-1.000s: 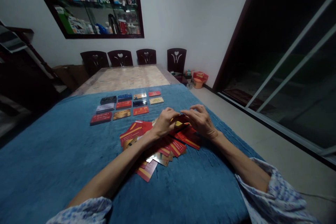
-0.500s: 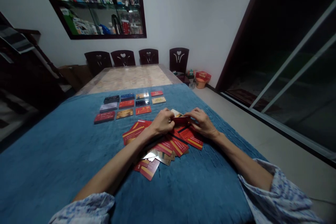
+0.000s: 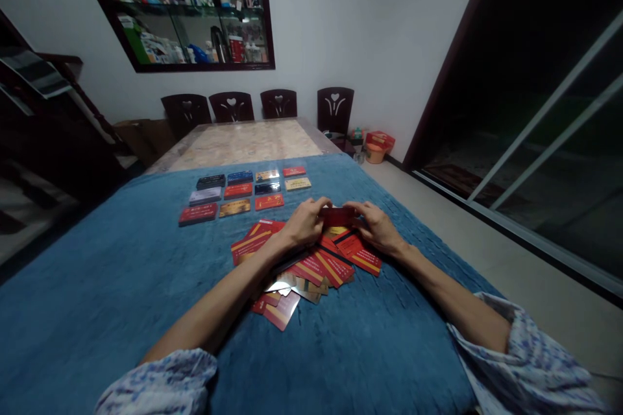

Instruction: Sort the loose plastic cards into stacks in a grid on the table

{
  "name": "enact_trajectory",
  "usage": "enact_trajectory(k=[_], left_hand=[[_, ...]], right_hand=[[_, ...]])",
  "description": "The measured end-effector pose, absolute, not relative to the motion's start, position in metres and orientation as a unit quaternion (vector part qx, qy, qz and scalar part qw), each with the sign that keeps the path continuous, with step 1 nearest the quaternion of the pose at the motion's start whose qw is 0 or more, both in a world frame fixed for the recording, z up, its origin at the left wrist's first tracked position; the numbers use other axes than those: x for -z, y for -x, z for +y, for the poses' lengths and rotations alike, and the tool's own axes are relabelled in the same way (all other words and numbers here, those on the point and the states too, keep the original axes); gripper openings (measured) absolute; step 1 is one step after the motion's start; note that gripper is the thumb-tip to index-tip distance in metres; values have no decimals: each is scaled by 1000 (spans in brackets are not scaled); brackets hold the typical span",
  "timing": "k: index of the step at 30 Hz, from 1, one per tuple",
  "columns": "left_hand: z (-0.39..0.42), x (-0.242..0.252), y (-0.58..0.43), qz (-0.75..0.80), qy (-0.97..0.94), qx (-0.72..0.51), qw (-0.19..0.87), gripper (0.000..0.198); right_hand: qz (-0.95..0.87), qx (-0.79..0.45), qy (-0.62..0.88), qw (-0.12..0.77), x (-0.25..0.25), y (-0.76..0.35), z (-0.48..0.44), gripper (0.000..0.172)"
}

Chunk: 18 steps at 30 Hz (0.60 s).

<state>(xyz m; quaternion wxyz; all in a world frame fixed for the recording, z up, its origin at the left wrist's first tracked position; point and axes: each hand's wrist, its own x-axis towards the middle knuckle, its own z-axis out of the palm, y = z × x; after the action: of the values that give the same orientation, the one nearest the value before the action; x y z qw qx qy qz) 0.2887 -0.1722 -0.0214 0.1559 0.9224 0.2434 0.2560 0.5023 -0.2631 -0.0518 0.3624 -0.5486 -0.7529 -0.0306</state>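
In the left hand (image 3: 305, 222) and right hand (image 3: 374, 225), gripped at opposite ends between curled, nearly closed fingers: a dark-red card (image 3: 338, 216), just above the far right part of a loose pile of cards (image 3: 311, 269). Single or the front of several, impossible to tell. Beyond the pile and to its left, eleven squared-up stacks in three rows, apparently already sorted, among them a black stack (image 3: 211, 181), a silver stack (image 3: 205, 196), a cream stack (image 3: 298, 183) and a gold stack (image 3: 235, 207). By all appearances, well along but not finished: in the pile itself, many cards yet unstacked, fanned and overlapping, mostly red with yellow stripes, with some gold and a few catching the light like mirrors. All thin, flat, smooth rectangles. Under the pile, a soft, plush-looking blue cloth (image 3: 370, 331), faintly rumpled; far beyond it, a glossy, pale, marbled tabletop (image 3: 248, 142). On the near side of the pile, at both forearms, loose blue-and-white patterned sleeves (image 3: 160, 382), pushed up in folds.
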Motion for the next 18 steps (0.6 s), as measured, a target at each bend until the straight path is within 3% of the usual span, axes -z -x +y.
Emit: enact_trajectory(k=[18], left_hand=[[-167,26,-288,247,-921,-268,137,39]], right_hand=[[-771,71,535,337,53,-502,-261,46]])
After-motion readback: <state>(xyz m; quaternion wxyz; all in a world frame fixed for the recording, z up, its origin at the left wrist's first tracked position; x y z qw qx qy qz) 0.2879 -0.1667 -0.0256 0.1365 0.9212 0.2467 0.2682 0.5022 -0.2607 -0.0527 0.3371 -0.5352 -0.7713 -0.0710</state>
